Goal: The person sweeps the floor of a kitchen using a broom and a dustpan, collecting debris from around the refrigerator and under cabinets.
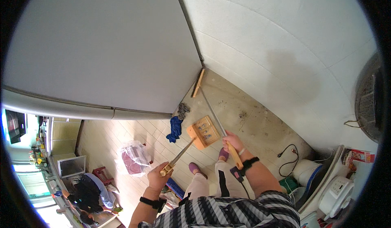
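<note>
My left hand (158,176) grips the handle of an orange plastic dustpan (203,132), whose toothed pan lies on the floor before my feet. My right hand (233,142) is closed around the yellow grip of a broom (213,112). The broom's head (198,83) touches the floor at the corner, its dark bristles against the base of a large grey panel (107,51). Between panel and dustpan lie a clump of grey dust or hair (183,110) and a crumpled blue cloth (175,129). Dark dirt specks (243,114) dot the floor along the white wall.
A stool wrapped in clear plastic (134,159) stands on the left. Farther left a person (91,191) bends near a counter. A black power cord (288,160) lies on the floor at the right, beside a shelf with a white appliance (336,193). A round dark rack hangs on the wall.
</note>
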The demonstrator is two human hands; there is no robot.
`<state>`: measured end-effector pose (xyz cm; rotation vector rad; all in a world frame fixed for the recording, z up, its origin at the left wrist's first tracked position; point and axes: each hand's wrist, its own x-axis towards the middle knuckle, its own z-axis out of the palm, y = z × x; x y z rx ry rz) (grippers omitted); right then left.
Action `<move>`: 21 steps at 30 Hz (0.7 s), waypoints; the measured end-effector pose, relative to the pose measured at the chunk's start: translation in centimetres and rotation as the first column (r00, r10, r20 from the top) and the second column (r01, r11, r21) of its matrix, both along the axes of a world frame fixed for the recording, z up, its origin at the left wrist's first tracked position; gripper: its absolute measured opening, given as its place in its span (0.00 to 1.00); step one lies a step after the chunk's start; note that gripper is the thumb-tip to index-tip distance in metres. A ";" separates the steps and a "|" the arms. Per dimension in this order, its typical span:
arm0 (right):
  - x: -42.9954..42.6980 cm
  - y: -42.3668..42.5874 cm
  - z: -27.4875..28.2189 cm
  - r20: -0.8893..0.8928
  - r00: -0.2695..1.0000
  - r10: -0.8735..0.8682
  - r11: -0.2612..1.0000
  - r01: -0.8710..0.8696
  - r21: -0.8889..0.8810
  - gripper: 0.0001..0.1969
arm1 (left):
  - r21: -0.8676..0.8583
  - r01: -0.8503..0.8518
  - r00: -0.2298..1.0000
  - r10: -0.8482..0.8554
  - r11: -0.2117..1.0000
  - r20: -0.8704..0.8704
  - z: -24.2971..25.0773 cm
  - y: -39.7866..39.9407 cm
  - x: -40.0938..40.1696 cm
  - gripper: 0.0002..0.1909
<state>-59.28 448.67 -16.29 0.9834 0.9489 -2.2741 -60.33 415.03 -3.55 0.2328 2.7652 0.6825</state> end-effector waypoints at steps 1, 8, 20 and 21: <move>-1.2 -0.5 -0.9 0.031 0.996 -0.082 0.988 0.085 -0.129 0.27 | -0.003 0.007 1.000 -0.007 1.000 -0.001 -0.1 -0.4 0.3 0.20; 0.2 0.7 -2.7 0.112 0.973 -0.200 0.976 0.207 -0.062 0.21 | -0.042 -0.044 0.999 0.044 0.998 -0.008 -1.3 -2.2 0.7 0.19; 5.4 2.1 2.3 0.125 0.974 -0.188 0.977 0.198 -0.074 0.29 | -0.019 -0.151 0.986 0.152 0.988 0.065 -2.5 -3.4 -2.5 0.18; 4.3 1.9 0.3 0.059 0.989 -0.138 0.988 0.142 -0.065 0.30 | 0.010 -0.158 0.986 0.157 0.987 0.062 -2.6 -2.9 -2.8 0.18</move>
